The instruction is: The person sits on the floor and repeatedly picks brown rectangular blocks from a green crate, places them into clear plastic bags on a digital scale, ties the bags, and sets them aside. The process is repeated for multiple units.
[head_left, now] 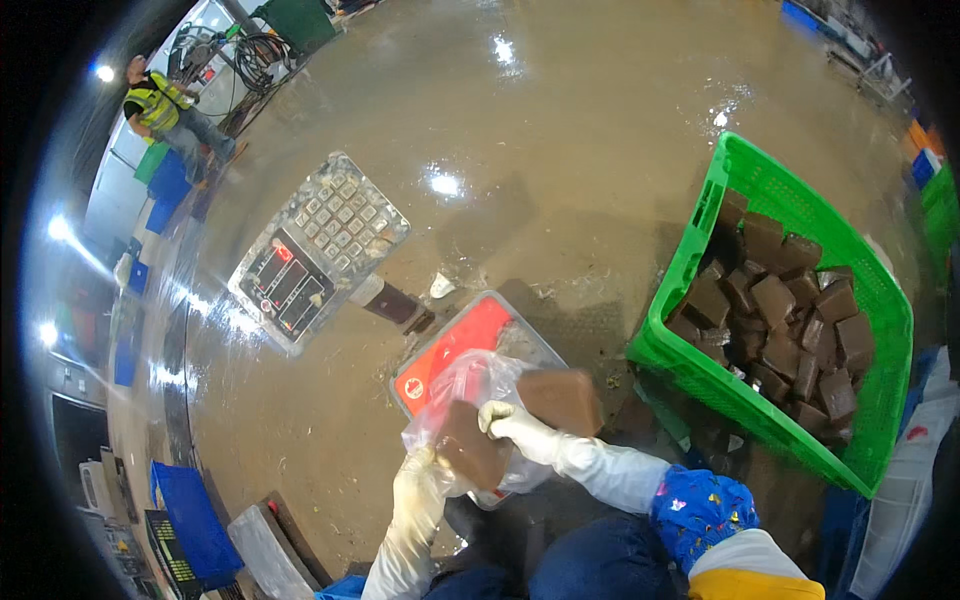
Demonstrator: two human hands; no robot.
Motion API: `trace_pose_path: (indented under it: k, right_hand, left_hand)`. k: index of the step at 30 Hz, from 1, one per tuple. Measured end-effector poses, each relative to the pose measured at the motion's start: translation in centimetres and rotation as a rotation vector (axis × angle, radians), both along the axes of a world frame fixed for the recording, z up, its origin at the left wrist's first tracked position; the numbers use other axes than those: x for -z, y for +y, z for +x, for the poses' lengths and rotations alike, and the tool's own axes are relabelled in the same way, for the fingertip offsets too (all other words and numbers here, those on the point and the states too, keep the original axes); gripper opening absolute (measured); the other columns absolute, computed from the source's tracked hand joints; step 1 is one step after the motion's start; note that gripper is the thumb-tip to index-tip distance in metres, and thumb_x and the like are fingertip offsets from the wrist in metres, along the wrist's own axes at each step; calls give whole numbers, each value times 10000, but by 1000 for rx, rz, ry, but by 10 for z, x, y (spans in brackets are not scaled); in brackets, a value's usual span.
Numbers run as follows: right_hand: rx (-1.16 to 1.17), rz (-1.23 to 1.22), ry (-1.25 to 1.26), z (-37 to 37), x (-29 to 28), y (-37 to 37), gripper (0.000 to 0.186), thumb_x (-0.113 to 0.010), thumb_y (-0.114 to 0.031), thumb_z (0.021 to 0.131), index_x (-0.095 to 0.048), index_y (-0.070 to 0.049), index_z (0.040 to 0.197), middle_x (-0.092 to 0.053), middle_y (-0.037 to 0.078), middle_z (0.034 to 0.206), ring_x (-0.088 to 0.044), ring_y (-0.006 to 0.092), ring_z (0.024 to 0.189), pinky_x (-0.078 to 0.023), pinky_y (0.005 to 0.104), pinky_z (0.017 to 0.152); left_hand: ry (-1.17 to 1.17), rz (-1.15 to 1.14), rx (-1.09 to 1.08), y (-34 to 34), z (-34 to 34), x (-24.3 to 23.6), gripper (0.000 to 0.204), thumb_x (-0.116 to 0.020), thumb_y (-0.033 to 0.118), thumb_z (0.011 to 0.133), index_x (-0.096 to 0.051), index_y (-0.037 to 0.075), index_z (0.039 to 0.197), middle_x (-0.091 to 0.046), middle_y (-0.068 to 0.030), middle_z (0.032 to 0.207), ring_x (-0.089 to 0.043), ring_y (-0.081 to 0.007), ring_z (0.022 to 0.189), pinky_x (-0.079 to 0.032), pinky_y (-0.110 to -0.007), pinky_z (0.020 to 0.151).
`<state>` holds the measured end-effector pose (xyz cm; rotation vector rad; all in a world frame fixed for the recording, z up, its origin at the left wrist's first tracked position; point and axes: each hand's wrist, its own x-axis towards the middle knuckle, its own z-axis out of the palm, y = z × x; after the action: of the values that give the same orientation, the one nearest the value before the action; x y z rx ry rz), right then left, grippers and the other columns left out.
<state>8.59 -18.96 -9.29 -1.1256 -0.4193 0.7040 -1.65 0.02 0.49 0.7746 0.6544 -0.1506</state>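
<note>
My left hand (418, 487), in a white rubber glove, grips the edge of a clear plastic bag (462, 388) that rests on a red weighing platform (455, 345). My right hand (505, 420), also gloved, holds a brown block (468, 448) at the bag's mouth. A second brown block (562, 398) lies inside the bag, just beyond my right hand. Both forearms come in from the lower edge, the right one with a blue patterned sleeve cover.
A green plastic crate (690, 260) filled with several brown blocks stands to the right. The scale's display and keypad (318, 250) rises on a post at the left. The floor is wet and brown. A person in a yellow vest (160, 105) sits far left. Blue crates (195, 520) stand at lower left.
</note>
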Motion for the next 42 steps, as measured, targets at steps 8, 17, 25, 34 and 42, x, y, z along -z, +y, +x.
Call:
trace_pose_path:
  k: [8,17,25,34,42]
  right_hand:
    - [-339,-705,-726,14,-17,-29,262,-670,-184,830,-709,-171,1089,-638,134,1198,-594,305,1122,-465,376,961]
    - [521,-1386,-528,217,82,-79,972,-814,-289,640,-322,-198,1473,-235,206,1534,-297,442,1363,-348,474,1094]
    - [456,-1756,-507,280,123,-55,989,-830,-465,620,-335,-268,1454,-258,97,1520,-274,358,1383,-385,533,1008]
    - [479,-1876,-356,313,94,-44,553,-721,-424,761,-516,-184,1214,-478,108,1298,-467,322,1213,-369,610,981]
    - [365,-1781,-474,302,116,-51,356,-718,-260,725,-604,-145,1041,-695,81,929,-677,219,924,-473,468,882]
  left_hand:
    - [-239,541,-61,-20,3,-15,244,-557,160,963,-611,19,1154,-593,-27,795,-548,-132,747,-449,-270,692]
    - [-144,419,97,-18,32,-82,802,-684,442,812,-415,-62,1374,-502,-10,604,-545,-163,572,-508,-356,776]
    - [78,571,217,-12,30,-65,681,-643,475,864,-543,-76,1252,-636,-111,722,-602,-212,613,-523,-341,700]
    - [51,510,144,2,41,-51,613,-626,448,878,-576,-82,1182,-634,-138,799,-607,-246,638,-503,-439,825]
    - [11,480,146,-10,44,-60,640,-604,439,883,-551,-102,1221,-560,-88,666,-599,-249,634,-497,-415,844]
